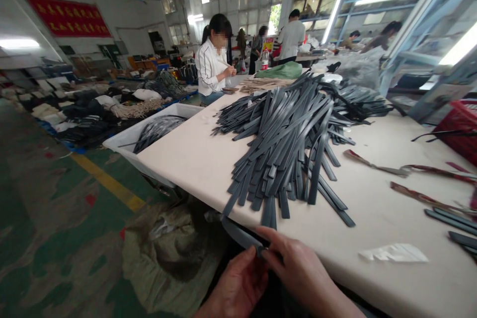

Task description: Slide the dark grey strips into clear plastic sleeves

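Note:
Both of my hands are low at the front edge of the table, pinching one dark grey strip (238,232) between them. My left hand (236,285) grips it from the left, my right hand (298,271) from the right with thumb and fingers on its end. The strip sticks out to the upper left, past the table edge. Just beyond my hands lies a big heap of the same grey strips (290,139) on the cream table (376,213).
A white bin (122,144) with more strips stands left of the table; a crumpled sack (167,253) lies on the floor below. Reddish strips (425,198), a paper scrap (395,254) and a red basket (460,129) are at right. Other people work at the far end.

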Available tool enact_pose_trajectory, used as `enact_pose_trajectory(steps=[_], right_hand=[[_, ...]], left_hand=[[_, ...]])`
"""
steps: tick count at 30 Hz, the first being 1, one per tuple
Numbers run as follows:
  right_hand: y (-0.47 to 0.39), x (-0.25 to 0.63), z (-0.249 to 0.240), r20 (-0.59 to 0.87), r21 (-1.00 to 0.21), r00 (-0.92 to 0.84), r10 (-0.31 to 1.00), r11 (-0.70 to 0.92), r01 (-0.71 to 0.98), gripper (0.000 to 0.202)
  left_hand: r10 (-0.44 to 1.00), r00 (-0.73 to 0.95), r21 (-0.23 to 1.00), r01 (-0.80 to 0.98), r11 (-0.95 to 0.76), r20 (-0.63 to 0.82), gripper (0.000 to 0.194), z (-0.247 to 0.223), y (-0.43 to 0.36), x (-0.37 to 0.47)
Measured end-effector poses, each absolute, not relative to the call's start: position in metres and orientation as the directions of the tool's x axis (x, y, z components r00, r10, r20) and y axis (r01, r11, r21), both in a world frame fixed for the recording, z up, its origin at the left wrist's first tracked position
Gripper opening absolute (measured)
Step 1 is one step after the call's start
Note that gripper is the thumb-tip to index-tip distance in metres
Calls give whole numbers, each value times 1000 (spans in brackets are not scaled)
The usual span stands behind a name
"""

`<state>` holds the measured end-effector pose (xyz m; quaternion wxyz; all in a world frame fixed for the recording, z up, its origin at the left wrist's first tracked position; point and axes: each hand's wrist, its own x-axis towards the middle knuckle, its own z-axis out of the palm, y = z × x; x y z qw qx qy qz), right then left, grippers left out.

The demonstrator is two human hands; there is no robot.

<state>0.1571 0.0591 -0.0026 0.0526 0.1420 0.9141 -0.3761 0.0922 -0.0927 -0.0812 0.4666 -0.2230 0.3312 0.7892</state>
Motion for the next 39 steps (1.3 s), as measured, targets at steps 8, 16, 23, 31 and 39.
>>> enact_pose_trajectory(steps=[8,16,23,31,39], right_hand=[[73,169,7,-171,-631,-960,223,724,281,46],[67,168,9,-170,-677,-963,209,685,268,41],[74,179,15,-201,-627,-958,204,725,286,28],[73,188,9,-22,-751,-1000,1,661,17,55],[81,196,7,275,-607,-956,-100,753,-253,30]], left_hand=[[544,-480,318,-874,-368,-688,11,-75,-97,86],[510,-512,357,-855,-376,-691,10,-78,-96,81],[571,-418,296,-908,-298,-707,11,-78,-97,85],[562,-476,342,-879,-332,-676,9,-76,-100,71],[658,-348,253,-937,-239,-668,13,-74,-105,79]])
